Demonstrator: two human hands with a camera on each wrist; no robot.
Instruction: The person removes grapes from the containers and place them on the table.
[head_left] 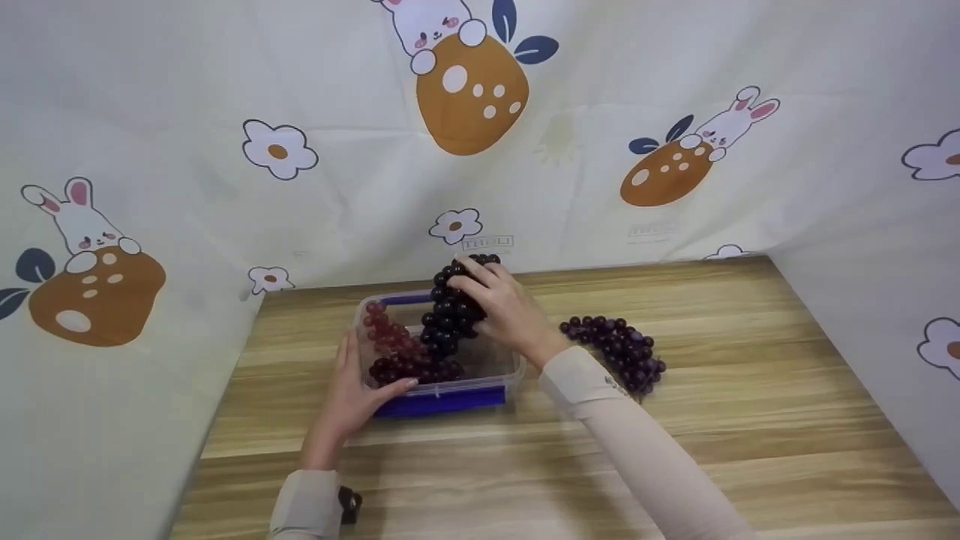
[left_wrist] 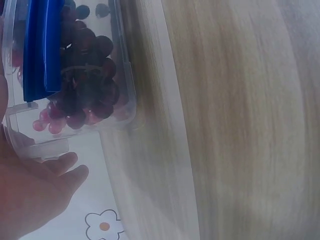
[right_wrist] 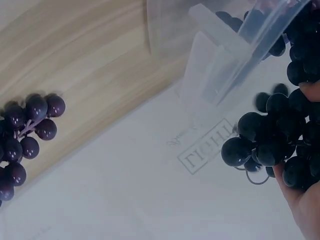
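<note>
A clear plastic box (head_left: 450,388) with blue side clips stands on the wooden table. Red grapes (head_left: 386,330) lie along its left side, with darker grapes (head_left: 409,369) near the front wall. My left hand (head_left: 352,394) holds the box's front left corner, thumb along the front rim and fingers on the left wall. In the left wrist view, fingertips (left_wrist: 72,172) show past the wall. My right hand (head_left: 506,304) grips a bunch of black grapes (head_left: 448,315) that hangs over the box, its lower end inside the rim. In the right wrist view, black grapes (right_wrist: 270,132) surround the fingers.
A bunch of purple grapes (head_left: 619,349) lies on the table (head_left: 735,390) to the right of the box. Behind the table hangs a pale cloth (head_left: 337,202) printed with rabbits and flowers, and it also rises along both sides.
</note>
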